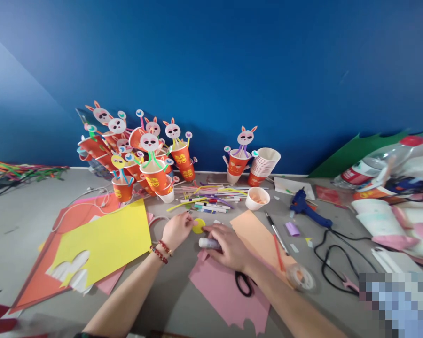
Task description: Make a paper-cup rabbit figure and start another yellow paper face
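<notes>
Between my hands lies a small yellow paper disc (198,226). My left hand (178,231), with beaded bracelets at the wrist, is closed in a pinch at the disc's left edge; what its fingertips hold is too small to make out. My right hand (229,245) grips a white glue stick (208,243) under the palm, its index fingertip by the disc's right edge. Below the right hand is a pink paper sheet (229,293) with cut-out curves. Black-handled scissors (244,284) lie on that sheet, their blades hidden.
Orange paper cups (153,178) with rabbit figures stand at the back left, beside markers (211,206). A yellow sheet (109,244) lies left. A cup (257,199), glue gun (308,209), pen (277,232) and tape roll (301,278) are to the right.
</notes>
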`<state>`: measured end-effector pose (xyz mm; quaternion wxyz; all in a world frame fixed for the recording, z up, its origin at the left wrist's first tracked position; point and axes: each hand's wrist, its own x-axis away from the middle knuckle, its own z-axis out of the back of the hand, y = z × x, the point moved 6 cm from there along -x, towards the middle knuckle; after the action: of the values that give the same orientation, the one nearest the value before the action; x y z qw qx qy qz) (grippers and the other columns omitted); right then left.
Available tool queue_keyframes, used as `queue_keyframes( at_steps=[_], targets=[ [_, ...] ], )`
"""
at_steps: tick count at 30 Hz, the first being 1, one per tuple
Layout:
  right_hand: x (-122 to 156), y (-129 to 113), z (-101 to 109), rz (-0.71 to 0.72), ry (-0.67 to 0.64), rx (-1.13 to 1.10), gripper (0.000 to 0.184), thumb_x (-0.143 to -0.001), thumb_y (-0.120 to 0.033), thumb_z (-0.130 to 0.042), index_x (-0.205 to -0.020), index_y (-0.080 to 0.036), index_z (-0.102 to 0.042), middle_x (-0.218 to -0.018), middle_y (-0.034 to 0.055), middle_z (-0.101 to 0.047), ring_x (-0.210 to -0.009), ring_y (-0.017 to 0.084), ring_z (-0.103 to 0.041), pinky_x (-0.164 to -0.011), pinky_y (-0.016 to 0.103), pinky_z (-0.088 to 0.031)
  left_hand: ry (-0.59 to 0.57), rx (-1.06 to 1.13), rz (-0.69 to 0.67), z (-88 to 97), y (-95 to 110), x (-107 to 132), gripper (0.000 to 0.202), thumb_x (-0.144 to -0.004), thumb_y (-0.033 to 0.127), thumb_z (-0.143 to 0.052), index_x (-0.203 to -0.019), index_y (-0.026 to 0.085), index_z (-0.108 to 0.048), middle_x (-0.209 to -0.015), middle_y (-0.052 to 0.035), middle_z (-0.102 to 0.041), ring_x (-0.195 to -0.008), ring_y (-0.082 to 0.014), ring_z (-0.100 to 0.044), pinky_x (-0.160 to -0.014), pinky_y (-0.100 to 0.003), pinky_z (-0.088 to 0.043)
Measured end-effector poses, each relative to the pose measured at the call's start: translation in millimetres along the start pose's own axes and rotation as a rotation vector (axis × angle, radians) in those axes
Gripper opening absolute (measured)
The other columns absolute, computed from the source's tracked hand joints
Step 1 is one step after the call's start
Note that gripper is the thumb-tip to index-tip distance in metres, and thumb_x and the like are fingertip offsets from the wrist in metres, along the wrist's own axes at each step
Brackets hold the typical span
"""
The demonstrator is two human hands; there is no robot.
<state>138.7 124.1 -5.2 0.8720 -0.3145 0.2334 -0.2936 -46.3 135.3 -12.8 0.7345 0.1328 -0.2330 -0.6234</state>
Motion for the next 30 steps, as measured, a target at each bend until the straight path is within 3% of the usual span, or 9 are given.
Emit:
queue_keyframes(
  at_steps=[14,30],
  targets=[
    [-1.7,-4.1,2.2,0.008,-0.002,0.032,0.023,-0.080,-0.021,-0.070,-0.101,-0.021,-0.060,-0.126,0.0105,-0.070,-0.120,0.032,-0.060,-0.105,0.047,-0.044,-0.005,-0.127,0.026,-0.7,8.0,6.4,0.018,-0.097,0.036,-0.054,-0.096,0.022,-0.066,-0.088,-0.0041,-0.078,-0.082,-0.0210,-0.071,-0.059,-0.028,-0.033],
    [-1.8,-3.6,0.7,0.013,-0.007,0.053,0.029,-0.079,-0.020,-0.070,-0.106,-0.019,-0.062,-0.122,0.0111,-0.071,-0.119,0.032,-0.059,-0.104,0.046,-0.045,-0.019,-0.186,-0.005,-4.5,7.4,7.1,0.022,-0.099,0.040,-0.050,-0.097,0.023,-0.064,-0.085,-0.0021,-0.076,-0.079,-0.0192,-0.070,-0.059,-0.028,-0.032]
  ],
)
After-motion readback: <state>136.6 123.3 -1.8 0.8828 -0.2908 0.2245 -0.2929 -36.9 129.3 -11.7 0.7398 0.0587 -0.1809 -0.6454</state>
